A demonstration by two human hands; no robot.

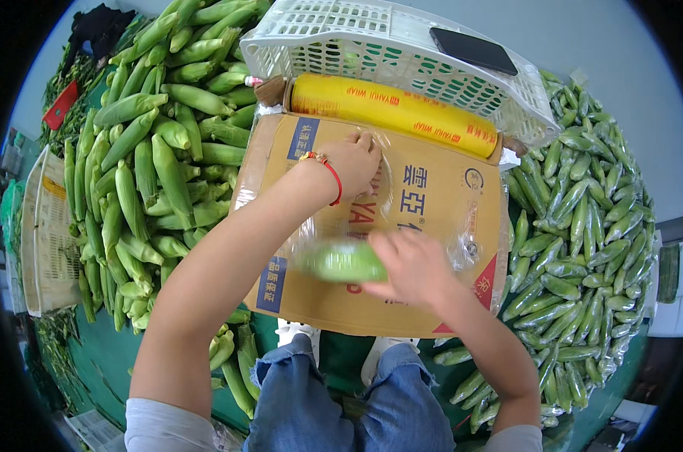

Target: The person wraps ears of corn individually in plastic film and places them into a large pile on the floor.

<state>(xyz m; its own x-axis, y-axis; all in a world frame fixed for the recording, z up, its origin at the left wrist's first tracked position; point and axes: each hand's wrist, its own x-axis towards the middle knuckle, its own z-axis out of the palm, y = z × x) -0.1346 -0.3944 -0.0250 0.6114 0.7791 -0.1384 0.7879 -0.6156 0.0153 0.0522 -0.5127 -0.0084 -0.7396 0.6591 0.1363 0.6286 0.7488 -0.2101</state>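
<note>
My right hand (415, 265) grips an ear of corn (344, 261) by one end, low over a cardboard box (330, 308). Both hand and corn are blurred, and the corn has a glossy look. Higher up the box, my left hand (350, 166) rests palm down, fingers and thumb apart, touching clear cling film (385, 189). Whether its fingertips pinch the film is hidden. Just beyond them a yellow roll of Yahui cling wrap (395, 107) lies across the box's far edge. More wrinkled film (460, 243) covers the right of the box top.
Unwrapped green corn ears (172, 169) are heaped on the left, film-wrapped ears (578, 271) on the right. Behind the roll stands a white plastic crate (330, 56) with a black phone (473, 51) on it. Another crate (50, 243) and a red container (61, 105) are at far left.
</note>
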